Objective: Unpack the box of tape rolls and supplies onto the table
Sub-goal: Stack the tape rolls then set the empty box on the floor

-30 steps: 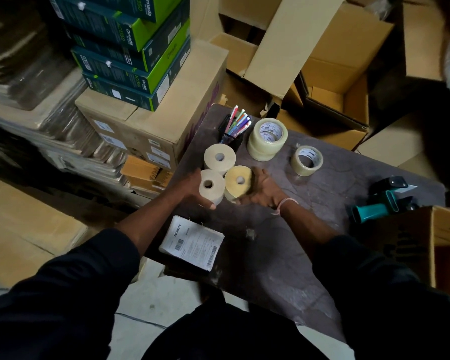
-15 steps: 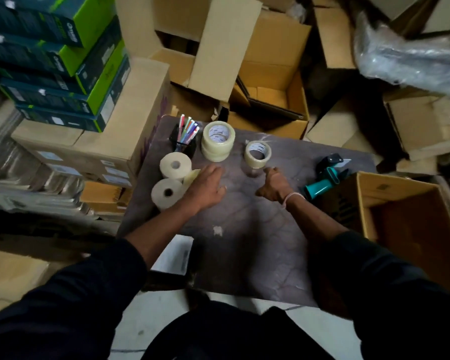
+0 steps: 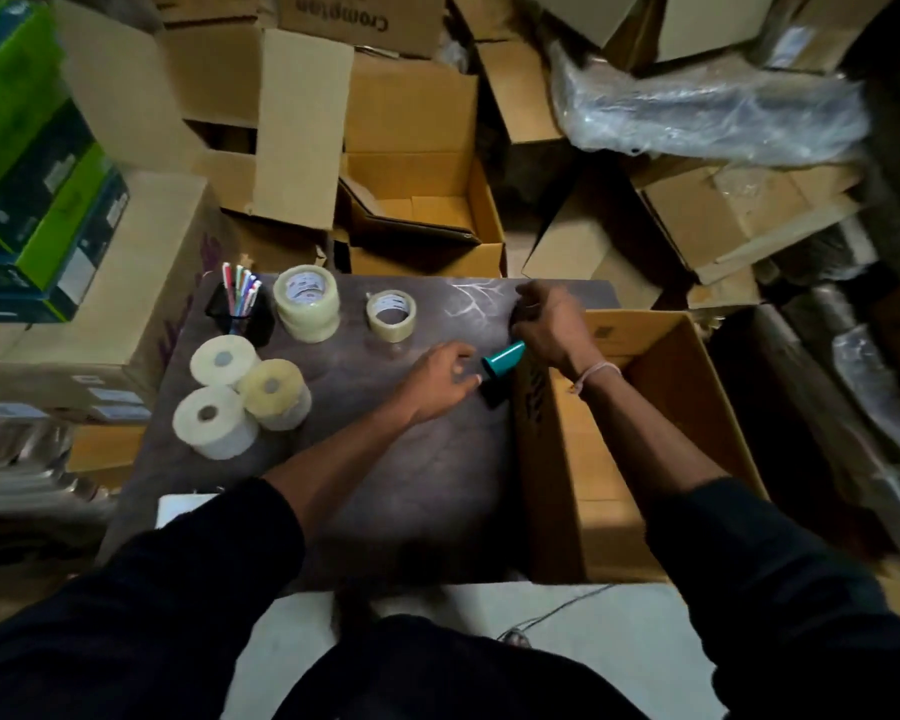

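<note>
An open cardboard box (image 3: 697, 356) sits on the right end of the dark table (image 3: 385, 485). My right hand (image 3: 552, 324) covers and grips the black body of a tape dispenser; its teal handle (image 3: 504, 359) sticks out toward my left hand (image 3: 440, 376), which hovers beside it with fingers loosely curled and nothing in them. Three thick cream rolls (image 3: 240, 392) stand clustered at the table's left. A stack of clear tape rolls (image 3: 306, 302) and a single clear roll (image 3: 391, 314) lie further back. A black pen holder (image 3: 240, 309) holds several coloured pens.
Open and stacked cardboard boxes (image 3: 422, 200) crowd the floor behind the table. Green boxes (image 3: 37, 200) are piled on a carton at left. A plastic-wrapped bundle (image 3: 707, 111) lies at upper right. A white paper (image 3: 178, 509) pokes out at the table's near-left edge.
My hands left the cream rolls and moved right. The right hand has closed on the tape dispenser, and the left now hovers by its teal handle. The view has swung right.
</note>
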### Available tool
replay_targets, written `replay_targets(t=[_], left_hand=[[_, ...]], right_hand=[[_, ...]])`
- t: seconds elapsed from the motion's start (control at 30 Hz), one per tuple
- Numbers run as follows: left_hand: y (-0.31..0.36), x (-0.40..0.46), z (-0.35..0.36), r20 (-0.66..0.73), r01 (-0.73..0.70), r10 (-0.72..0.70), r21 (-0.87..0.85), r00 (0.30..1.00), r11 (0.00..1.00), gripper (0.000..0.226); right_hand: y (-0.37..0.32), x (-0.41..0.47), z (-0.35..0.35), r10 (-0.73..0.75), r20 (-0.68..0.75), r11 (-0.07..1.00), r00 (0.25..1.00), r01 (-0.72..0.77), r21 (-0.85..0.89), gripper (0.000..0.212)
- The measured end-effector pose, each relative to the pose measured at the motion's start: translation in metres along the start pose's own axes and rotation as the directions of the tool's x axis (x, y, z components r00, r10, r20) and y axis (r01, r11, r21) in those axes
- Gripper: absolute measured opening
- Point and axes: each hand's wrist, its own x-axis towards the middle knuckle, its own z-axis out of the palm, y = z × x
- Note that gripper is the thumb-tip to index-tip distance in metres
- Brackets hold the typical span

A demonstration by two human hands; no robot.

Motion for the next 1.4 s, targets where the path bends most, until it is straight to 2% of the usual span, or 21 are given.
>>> replay_targets(t=[0.13, 0.23, 0.37, 0.43, 0.53, 0.6, 0.7, 0.77, 0.87, 1.03, 1.17, 1.4], left_hand=[[0.051, -0.007, 0.040, -0.015, 0.004, -0.004, -0.037, 1.000, 0.999, 0.046], [0.085, -0.018, 0.067, 0.045, 0.079, -0.076, -0.080, 0.996, 0.994, 0.057], [0.110, -0.030, 0.100, 0.052, 0.181, -0.181, 0.017, 0.982, 0.983, 0.072], [0.115, -0.036, 0.112, 0.029, 0.228, -0.229, 0.039, 0.973, 0.973, 0.079], [0.124, -0.049, 0.123, 0.036, 0.303, -0.304, 0.043, 0.952, 0.952, 0.086], [0.125, -0.054, 0.127, 0.041, 0.319, -0.322, 0.059, 0.946, 0.946, 0.090], [0.123, -0.054, 0.128, 0.041, 0.323, -0.326, 0.058, 0.944, 0.944, 0.089], [0.123, -0.054, 0.127, 0.039, 0.324, -0.328, 0.076, 0.944, 0.943, 0.087], [0.123, -0.056, 0.125, 0.043, 0.317, -0.322, 0.095, 0.946, 0.944, 0.081], [0.117, -0.063, 0.123, 0.007, 0.292, -0.294, 0.101, 0.956, 0.951, 0.068], [0.112, -0.073, 0.119, 0.041, 0.279, -0.285, 0.106, 0.958, 0.954, 0.079], [0.115, -0.084, 0.115, -0.012, 0.164, -0.163, 0.071, 0.987, 0.984, 0.074]], right_hand=[[0.046, -0.027, -0.058, -0.058, -0.118, 0.997, 0.991, 0.063, 0.038, 0.045], [0.092, -0.048, -0.100, -0.093, -0.170, 0.986, 0.981, 0.067, -0.155, 0.040], [0.154, -0.072, -0.130, 0.049, -0.082, 0.910, 0.995, -0.079, -0.408, 0.046], [0.177, -0.083, -0.131, 0.134, -0.029, 0.897, 0.991, -0.133, -0.422, 0.048], [0.197, -0.100, -0.124, 0.137, 0.066, 0.895, 0.988, -0.095, -0.437, 0.068], [0.203, -0.110, -0.119, 0.154, 0.068, 0.906, 0.986, -0.114, -0.408, 0.071], [0.205, -0.116, -0.117, 0.168, 0.030, 0.930, 0.985, -0.148, -0.336, 0.061], [0.206, -0.114, -0.118, 0.157, 0.025, 0.930, 0.987, -0.139, -0.340, 0.066], [0.204, -0.116, -0.117, 0.190, 0.028, 0.928, 0.981, -0.170, -0.331, 0.069], [0.203, -0.126, -0.109, 0.201, 0.006, 0.935, 0.980, -0.190, -0.299, 0.058], [0.206, -0.136, -0.108, 0.246, -0.025, 0.953, 0.969, -0.247, -0.178, 0.051], [0.204, -0.173, -0.108, 0.254, -0.107, 0.959, 0.961, -0.264, -0.104, 0.054]])
